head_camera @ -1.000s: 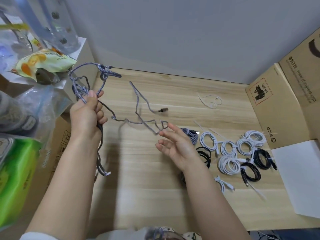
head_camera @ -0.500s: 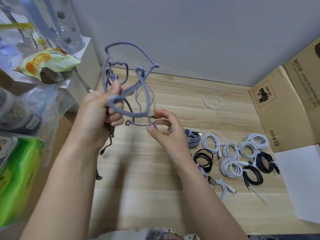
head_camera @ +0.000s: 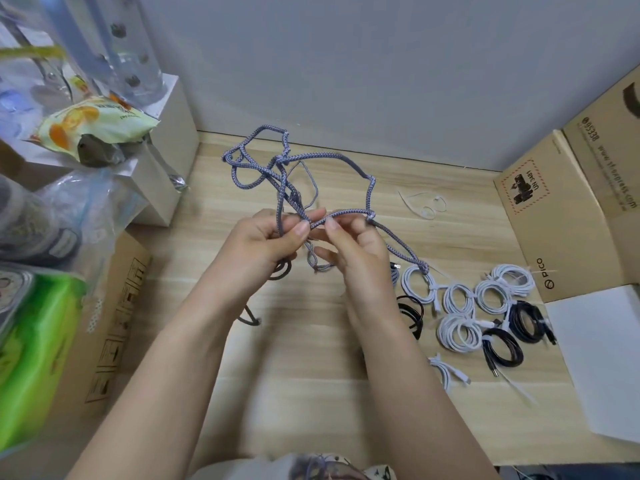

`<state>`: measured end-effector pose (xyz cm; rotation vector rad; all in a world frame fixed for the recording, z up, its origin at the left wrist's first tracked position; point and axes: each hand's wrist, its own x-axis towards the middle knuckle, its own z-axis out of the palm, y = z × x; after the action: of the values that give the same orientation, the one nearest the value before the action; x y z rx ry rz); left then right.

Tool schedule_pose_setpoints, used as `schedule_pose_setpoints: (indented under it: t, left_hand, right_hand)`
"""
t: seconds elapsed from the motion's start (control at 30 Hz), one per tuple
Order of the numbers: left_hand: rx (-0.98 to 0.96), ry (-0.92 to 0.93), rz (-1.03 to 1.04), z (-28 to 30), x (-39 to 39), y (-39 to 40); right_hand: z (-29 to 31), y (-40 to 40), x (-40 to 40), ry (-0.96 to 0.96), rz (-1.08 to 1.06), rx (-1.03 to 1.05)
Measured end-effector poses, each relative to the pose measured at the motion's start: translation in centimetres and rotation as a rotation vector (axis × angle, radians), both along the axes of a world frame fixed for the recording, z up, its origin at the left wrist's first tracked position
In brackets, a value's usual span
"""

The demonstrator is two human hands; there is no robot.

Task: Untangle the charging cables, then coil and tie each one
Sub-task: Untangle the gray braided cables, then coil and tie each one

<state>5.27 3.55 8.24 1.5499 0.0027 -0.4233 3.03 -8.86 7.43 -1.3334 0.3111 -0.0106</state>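
A grey braided charging cable, kinked and knotted into several loops, is held up above the wooden table. My left hand grips a bundle of its strands in a fist. My right hand pinches one strand between thumb and forefinger just right of the left hand. A loose end of the cable trails down to the right toward the coiled cables. Several white coils and black coils, each tied, lie on the table at the right.
Loose white ties lie at the back of the table. Cardboard boxes stand at the right, a white sheet lies in front of them. At the left are bags, a snack packet, a green pack and a cardboard box.
My hands came together at mid-table. The right hand went from open under the cable to pinching a strand; the cable's loops bunched up and now spread rightward.
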Motion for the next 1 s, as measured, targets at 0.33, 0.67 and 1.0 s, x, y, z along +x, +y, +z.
schedule_pose_setpoints:
  t: [0.33, 0.67, 1.0]
  left_hand:
    - [0.0, -0.029, 0.117, 0.2, 0.7, 0.5]
    - [0.385, -0.288, 0.235, 0.7, 1.9, 3.3]
    - [0.79, -0.656, 0.25, 1.0, 3.3, 3.6]
  right_hand:
    - [-0.1, -1.0, -0.6, 0.039, -0.177, 0.242]
    - [-1.0, -3.0, -0.9, 0.035, -0.291, 0.053]
    - [-1.5, -3.8, -1.0, 0.129, -0.163, -0.095]
